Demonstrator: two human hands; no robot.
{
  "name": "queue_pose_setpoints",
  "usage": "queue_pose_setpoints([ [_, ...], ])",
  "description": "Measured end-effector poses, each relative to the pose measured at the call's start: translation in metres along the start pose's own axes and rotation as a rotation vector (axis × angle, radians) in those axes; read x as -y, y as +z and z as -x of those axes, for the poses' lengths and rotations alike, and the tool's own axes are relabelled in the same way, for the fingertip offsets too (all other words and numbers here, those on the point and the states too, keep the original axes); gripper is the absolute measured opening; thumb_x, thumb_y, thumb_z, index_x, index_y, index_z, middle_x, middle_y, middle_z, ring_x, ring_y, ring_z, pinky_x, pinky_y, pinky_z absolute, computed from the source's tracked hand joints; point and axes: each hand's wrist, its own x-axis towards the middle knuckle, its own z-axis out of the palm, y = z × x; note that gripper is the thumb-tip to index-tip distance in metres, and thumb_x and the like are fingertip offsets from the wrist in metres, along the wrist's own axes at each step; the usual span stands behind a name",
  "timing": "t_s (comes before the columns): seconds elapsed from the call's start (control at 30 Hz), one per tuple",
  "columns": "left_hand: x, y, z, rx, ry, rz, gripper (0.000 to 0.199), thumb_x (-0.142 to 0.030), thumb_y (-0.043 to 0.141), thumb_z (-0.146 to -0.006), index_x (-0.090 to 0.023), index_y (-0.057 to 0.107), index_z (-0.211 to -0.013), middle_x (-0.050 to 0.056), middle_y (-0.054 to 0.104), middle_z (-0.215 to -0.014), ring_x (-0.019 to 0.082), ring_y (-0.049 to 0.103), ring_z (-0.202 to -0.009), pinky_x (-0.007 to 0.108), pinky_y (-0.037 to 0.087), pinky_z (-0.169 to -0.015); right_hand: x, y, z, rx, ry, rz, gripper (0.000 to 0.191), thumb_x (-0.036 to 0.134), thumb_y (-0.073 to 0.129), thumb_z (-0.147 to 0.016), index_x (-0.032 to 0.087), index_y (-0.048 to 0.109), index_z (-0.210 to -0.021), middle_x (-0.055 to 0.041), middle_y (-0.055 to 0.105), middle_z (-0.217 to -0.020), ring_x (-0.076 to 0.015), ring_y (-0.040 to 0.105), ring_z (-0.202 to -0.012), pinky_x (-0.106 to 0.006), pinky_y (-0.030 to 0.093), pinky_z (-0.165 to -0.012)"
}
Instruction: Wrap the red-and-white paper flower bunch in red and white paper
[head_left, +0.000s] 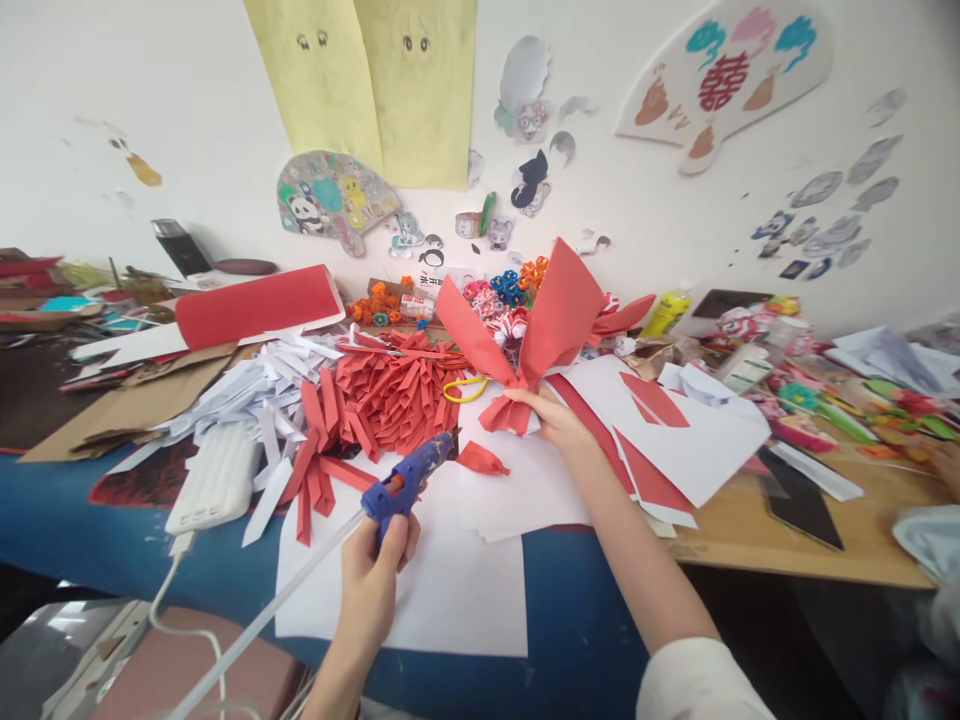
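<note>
My left hand (381, 575) is closed around the handle of a blue hot glue gun (405, 482), a long glue stick trailing from its back end. The nozzle points up and to the right, over white paper sheets (405, 590). My right hand (546, 412) pinches the base of a red paper flower (551, 310), whose broad petals spread upward. Below the flower, apart from both hands, lies a loose red paper petal (482, 459). Left of the flower sits a heap of folded red paper strips (394, 395), with a yellow loop (463, 388) beside it.
Folded white strips (262, 385) and a white power strip (214, 480) with a cord lie at left, near a red paper roll (259, 305). White and red sheets (675, 440), a dark phone (802, 500) and a yellow bottle (667, 312) are at right. A wall stands behind.
</note>
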Motion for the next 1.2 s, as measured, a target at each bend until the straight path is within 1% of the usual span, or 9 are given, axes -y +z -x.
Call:
queue_pose_setpoints([
  [0.13,0.001,0.004,-0.002,-0.004,-0.022,-0.049,0.049,-0.057,0.047,-0.091,-0.016,0.051,-0.066,-0.002,0.043,-0.057,0.009,0.035,-0.052,0.024,0.026,-0.050,0.004,0.003,0.000,-0.088,-0.061,0.145,0.039,0.030,0.083,-0.060,0.018,0.060,-0.089,0.0017,0.064,-0.082,-0.0147,0.059,-0.077,-0.026,0.046,-0.073],
  [0.33,-0.001,0.017,-0.004,-0.002,-0.037,-0.066,0.047,-0.056,0.048,-0.090,-0.016,0.052,-0.064,-0.002,0.044,-0.057,0.009,0.035,-0.051,0.023,0.028,-0.051,0.009,0.014,-0.003,-0.169,-0.317,0.356,0.047,0.029,0.075,-0.067,0.021,0.057,-0.109,-0.0037,0.065,-0.107,-0.0205,0.060,-0.100,-0.033,0.046,-0.092],
  [0.47,0.009,0.023,-0.005,0.016,-0.031,-0.106,0.049,-0.057,0.051,-0.088,-0.016,0.053,-0.063,-0.002,0.045,-0.057,0.010,0.038,-0.052,0.024,0.031,-0.053,0.004,0.018,-0.004,-0.248,-0.453,0.536,0.051,0.027,0.072,-0.068,0.021,0.053,-0.115,-0.0071,0.064,-0.115,-0.0239,0.060,-0.107,-0.037,0.046,-0.097],
  [0.63,0.017,0.027,-0.005,-0.052,0.036,-0.158,0.049,-0.058,0.051,-0.087,-0.015,0.058,-0.065,0.000,0.050,-0.057,0.011,0.041,-0.054,0.025,0.032,-0.054,-0.001,0.026,0.004,-0.210,-0.485,0.674,0.056,0.027,0.068,-0.071,0.021,0.049,-0.124,-0.0093,0.065,-0.118,-0.0255,0.063,-0.104,-0.038,0.048,-0.093],
  [0.73,0.011,0.028,-0.007,-0.019,0.077,-0.163,0.046,-0.055,0.049,-0.090,-0.016,0.058,-0.068,0.001,0.053,-0.061,0.012,0.044,-0.057,0.025,0.035,-0.056,0.001,0.033,0.012,-0.217,-0.494,0.773,0.056,0.030,0.067,-0.074,0.021,0.047,-0.125,-0.0093,0.067,-0.113,-0.0245,0.064,-0.090,-0.037,0.050,-0.084],
  [0.87,0.001,0.031,-0.009,0.004,0.087,-0.144,0.036,-0.049,0.049,-0.092,-0.016,0.060,-0.085,0.000,0.053,-0.067,0.013,0.044,-0.060,0.025,0.036,-0.058,0.005,0.040,0.019,-0.244,-0.530,0.865,0.059,0.029,0.066,-0.073,0.020,0.046,-0.127,-0.0086,0.067,-0.108,-0.0231,0.063,-0.082,-0.036,0.050,-0.077],
  [1.0,-0.003,0.036,-0.011,0.030,0.139,-0.102,0.035,-0.048,0.049,-0.092,-0.016,0.062,-0.095,-0.001,0.052,-0.065,0.012,0.042,-0.056,0.024,0.035,-0.055,0.008,0.044,0.023,-0.214,-0.541,0.899,0.060,0.025,0.065,-0.071,0.021,0.048,-0.128,-0.0074,0.067,-0.106,-0.0234,0.063,-0.087,-0.035,0.051,-0.080],
  [1.1,-0.005,0.040,-0.013,0.041,0.177,-0.166,0.036,-0.045,0.049,-0.091,-0.014,0.064,-0.099,0.000,0.057,-0.067,0.013,0.047,-0.057,0.024,0.038,-0.056,0.009,0.046,0.025,-0.181,-0.538,0.904,0.058,0.022,0.065,-0.071,0.020,0.049,-0.127,-0.0072,0.067,-0.106,-0.0239,0.064,-0.092,-0.034,0.051,-0.083],
  [1.2,-0.007,0.043,-0.014,0.028,0.153,-0.237,0.036,-0.043,0.052,-0.087,-0.013,0.065,-0.101,0.002,0.063,-0.072,0.014,0.053,-0.059,0.025,0.043,-0.060,0.010,0.048,0.026,-0.152,-0.526,0.908,0.058,0.019,0.065,-0.069,0.020,0.050,-0.126,-0.0071,0.068,-0.104,-0.0240,0.065,-0.089,-0.035,0.051,-0.082],
])
